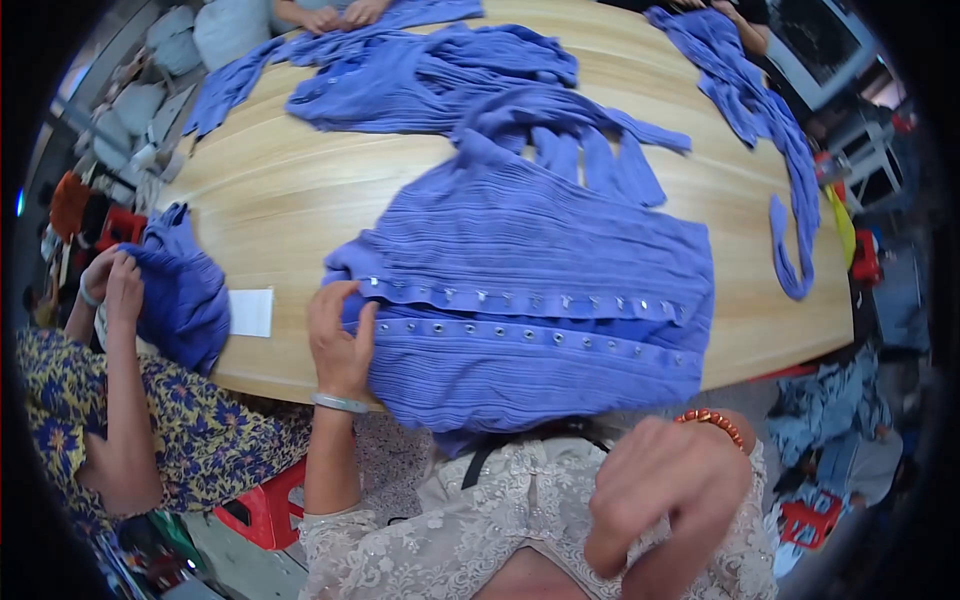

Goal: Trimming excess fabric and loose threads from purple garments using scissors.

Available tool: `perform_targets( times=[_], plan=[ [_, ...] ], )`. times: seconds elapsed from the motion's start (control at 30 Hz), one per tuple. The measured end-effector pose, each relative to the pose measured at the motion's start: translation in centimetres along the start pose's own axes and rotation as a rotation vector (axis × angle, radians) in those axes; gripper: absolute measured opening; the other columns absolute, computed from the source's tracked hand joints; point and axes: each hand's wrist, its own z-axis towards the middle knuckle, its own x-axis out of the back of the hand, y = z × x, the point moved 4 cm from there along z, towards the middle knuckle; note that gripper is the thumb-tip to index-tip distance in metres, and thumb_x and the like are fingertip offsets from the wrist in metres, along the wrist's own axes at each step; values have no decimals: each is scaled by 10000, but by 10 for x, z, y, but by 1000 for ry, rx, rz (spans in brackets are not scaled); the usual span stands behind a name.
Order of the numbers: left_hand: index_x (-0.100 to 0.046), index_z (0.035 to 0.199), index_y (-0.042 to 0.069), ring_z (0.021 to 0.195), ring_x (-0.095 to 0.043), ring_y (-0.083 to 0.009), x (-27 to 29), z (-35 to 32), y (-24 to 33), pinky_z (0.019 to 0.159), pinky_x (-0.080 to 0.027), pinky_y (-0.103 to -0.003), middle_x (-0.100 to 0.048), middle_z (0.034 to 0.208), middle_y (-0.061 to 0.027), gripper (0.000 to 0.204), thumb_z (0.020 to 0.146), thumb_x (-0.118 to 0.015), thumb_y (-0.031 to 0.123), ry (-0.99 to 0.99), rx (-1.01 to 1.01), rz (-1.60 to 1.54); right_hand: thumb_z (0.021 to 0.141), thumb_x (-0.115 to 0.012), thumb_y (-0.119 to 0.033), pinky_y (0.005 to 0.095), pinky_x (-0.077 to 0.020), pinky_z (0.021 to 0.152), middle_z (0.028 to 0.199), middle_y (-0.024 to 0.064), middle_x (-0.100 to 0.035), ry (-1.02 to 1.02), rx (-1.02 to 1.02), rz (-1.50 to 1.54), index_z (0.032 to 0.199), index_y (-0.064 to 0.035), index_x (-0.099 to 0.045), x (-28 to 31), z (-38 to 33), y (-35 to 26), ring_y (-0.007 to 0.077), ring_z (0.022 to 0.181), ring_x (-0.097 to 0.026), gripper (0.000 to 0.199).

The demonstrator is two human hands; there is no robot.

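A violet-blue ribbed knit cardigan [540, 235] lies sideways on the table in front of me. Its two front bands, set with rows of metal snap fasteners, run side by side with a narrow gap between them. My left hand [342, 345] rests on the garment's left end, by the first snaps, with thumb and forefinger apart. Close to the camera, my right hand [665, 495] is raised over my lap, right of the cardigan's lower edge. Its fingers are curled and slightly blurred; whatever may be in them is hidden.
More blue knit garments [450, 75] lie across the far side of the wooden table [270, 185]. A person at the left handles a blue garment [185, 290] beside a white card [250, 312]. Others work at the far edge. A red stool [265, 510] stands lower left.
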Motion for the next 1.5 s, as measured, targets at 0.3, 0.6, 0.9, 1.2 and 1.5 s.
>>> perform_targets(
  times=[0.3, 0.6, 0.9, 1.2, 1.5],
  plan=[
    [-527, 1291, 84, 1097, -522, -344, -36, 16, -15, 942, -418, -436, -562, 1157, -160, 565, 752, -695, 109, -69, -10, 328, 853, -682, -48, 258, -383, 397, 683, 44, -592, 686, 645, -135, 955, -25, -730, -44, -2, -9, 150, 490, -572, 115],
    [-682, 1039, 107, 951, -622, -303, -26, 27, -16, 790, -513, -381, -612, 1050, -112, 288, 785, -607, -6, 103, -64, 222, 918, -555, -45, 271, -486, 526, 766, 127, -669, 379, -430, 68, 1195, 63, -593, 15, -51, 23, 169, 663, -651, 299],
    [-675, 974, 80, 957, -563, -259, -2, 9, -31, 807, -432, -387, -627, 986, -73, 219, 769, -625, 21, 50, -241, 421, 995, -477, -123, 159, -266, 388, 660, -3, -547, 739, -899, 655, 1376, -13, -451, 38, -69, 167, 12, 468, -350, 397],
    [-606, 1192, 61, 1331, -384, -368, -10, -7, -2, 1097, -273, -509, -496, 1366, -166, 343, 867, -606, 169, -155, -174, 264, 995, -486, -153, 164, -263, 392, 661, -24, -536, 622, -908, 777, 1385, -43, -441, 33, -7, 235, 15, 460, -341, 407],
    [-501, 1352, 84, 1380, -323, -364, -36, -37, -18, 1135, -221, -512, -386, 1472, -168, 501, 915, -573, 319, -222, -157, 169, 1004, -464, -173, 188, -265, 393, 596, -29, -475, 592, -956, 694, 1333, -45, -512, 25, -17, 243, 37, 449, -342, 356]
  ],
)
